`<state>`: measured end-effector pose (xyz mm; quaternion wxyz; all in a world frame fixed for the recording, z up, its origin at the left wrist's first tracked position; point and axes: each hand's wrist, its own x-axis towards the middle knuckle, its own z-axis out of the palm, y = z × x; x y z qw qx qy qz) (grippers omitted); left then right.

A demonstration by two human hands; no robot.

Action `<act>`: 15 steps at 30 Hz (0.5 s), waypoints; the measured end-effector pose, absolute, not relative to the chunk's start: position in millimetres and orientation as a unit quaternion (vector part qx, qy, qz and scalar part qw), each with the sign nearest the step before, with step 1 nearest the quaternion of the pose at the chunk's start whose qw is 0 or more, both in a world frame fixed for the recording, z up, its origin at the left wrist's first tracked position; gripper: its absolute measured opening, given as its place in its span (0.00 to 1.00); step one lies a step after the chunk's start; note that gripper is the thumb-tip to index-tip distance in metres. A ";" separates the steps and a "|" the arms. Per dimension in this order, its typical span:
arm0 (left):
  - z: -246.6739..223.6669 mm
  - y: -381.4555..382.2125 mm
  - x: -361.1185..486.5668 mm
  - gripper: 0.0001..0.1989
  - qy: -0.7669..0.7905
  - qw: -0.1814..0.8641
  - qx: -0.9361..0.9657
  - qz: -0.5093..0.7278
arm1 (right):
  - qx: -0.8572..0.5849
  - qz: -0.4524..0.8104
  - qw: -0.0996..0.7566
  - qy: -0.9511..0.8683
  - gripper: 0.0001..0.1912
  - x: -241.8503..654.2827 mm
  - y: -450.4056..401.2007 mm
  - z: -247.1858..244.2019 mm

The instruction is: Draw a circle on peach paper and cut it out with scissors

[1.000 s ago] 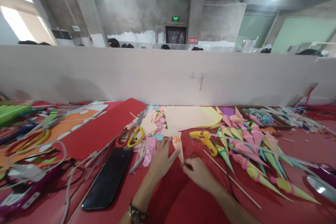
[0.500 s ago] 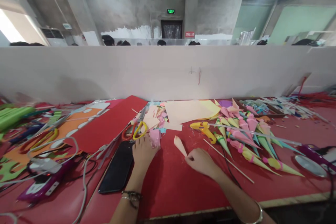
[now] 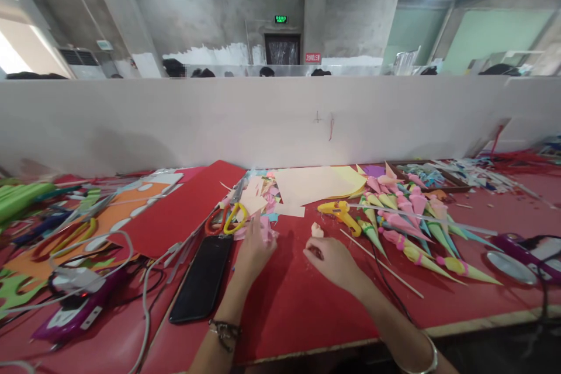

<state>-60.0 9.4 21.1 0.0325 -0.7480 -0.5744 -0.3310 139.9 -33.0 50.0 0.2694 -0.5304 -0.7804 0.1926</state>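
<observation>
Red felt is covering the worktable (image 3: pixel 307 315), and a pale partition wall (image 3: pixel 280 123) is running along its far edge. On the felt near the middle, the right hand (image 3: pixel 333 260) is pinching the narrow end of a small peach paper cone (image 3: pixel 316 230) between fingertips, with the cone's long axis standing nearly upright and leaning slightly away, its wide mouth pointing up and toward the partition. The left hand (image 3: pixel 254 248) is resting with fingers loosely spread on a pink paper scrap (image 3: pixel 266 229); whether it is gripping the scrap is unclear. A black phone (image 3: pixel 202 285) is lying just left of that hand, scissors (image 3: pixel 227 219) beyond it. A yellow glue gun (image 3: pixel 340 214) and finished coloured cones (image 3: pixel 416 228) are lying to the right.
</observation>
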 end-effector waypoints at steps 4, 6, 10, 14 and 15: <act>20.6 12.4 -49.8 0.41 -0.493 -0.066 -0.781 -0.379 | -0.426 0.284 0.390 -0.765 0.13 132.5 -17.6 50.3; 20.1 11.6 -45.2 0.44 -0.471 -0.109 -0.790 -0.378 | -0.394 0.311 0.412 -0.761 0.13 128.1 -11.0 47.4; 16.8 8.0 -41.4 0.40 -0.428 -0.165 -0.813 -0.359 | -0.338 0.341 0.396 -0.783 0.12 119.5 -4.2 41.9; 15.1 4.2 -42.9 0.36 -0.447 -0.157 -0.811 -0.343 | -0.355 0.398 0.411 -0.739 0.11 113.3 -2.5 36.4; 15.4 3.3 -43.5 0.36 -0.454 -0.147 -0.811 -0.339 | -0.362 0.418 0.423 -0.718 0.09 112.4 -2.4 35.0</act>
